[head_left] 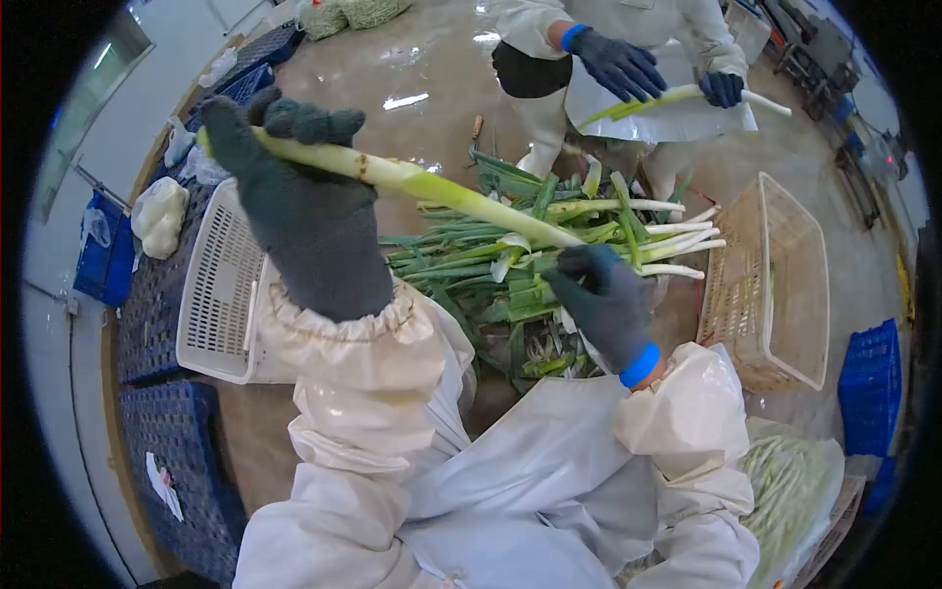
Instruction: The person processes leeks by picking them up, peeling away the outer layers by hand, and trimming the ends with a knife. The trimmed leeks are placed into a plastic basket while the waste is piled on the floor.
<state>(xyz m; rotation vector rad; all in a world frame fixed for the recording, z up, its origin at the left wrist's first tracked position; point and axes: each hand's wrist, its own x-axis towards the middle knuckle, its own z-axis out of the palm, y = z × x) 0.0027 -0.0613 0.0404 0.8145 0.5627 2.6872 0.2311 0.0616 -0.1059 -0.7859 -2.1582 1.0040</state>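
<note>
Left hand: gloved, clamped round a leek
Leek: raised between the hands, slanting down rightward
Right hand: curled at the leek's lower end; cannot tell whether gripping
Leek pile: between white crate and cream crate
Co-worker: beyond, holding another leek

2 own hands, L hand & R hand, are showing nr leek pile w/ 1 raised leek. Past pile, 1 co-worker is holding 1 other leek. 2 baskets are flanking pile: L basket, R basket. 1 brown-handled tool is lying just past pile.
</note>
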